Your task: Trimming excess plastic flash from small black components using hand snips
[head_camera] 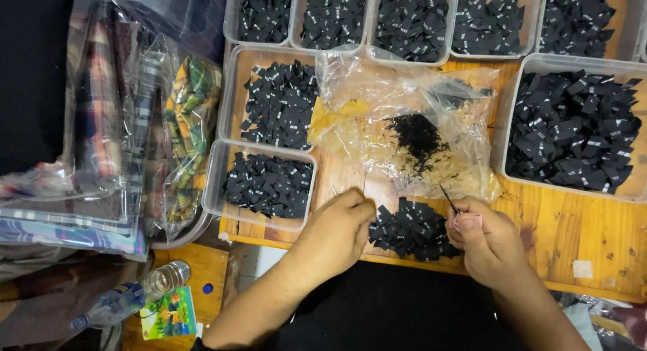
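Black fabric labels [412, 230] lie heaped on our wooden table [593, 236], directly between our hands. Our left hand [335, 233] touches the heap's left edge, fingers curled; our right hand [486, 242], equally near, grips small snips [450, 201].

A loose pile of small black fabric labels [412, 230] is seen heaped on the wooden desk [579, 236] near its front edge, between the two hands; the labels are folded rectangles, some marked with tiny white print, lying overlapped at every angle. The pile's left edge is touched by the curled fingers of the left hand [335, 231]. A small pair of snips [453, 207] with thin dark blades and a pink handle is held in the closed right hand [486, 243], its tip pointing up and away just beside the pile's right edge.
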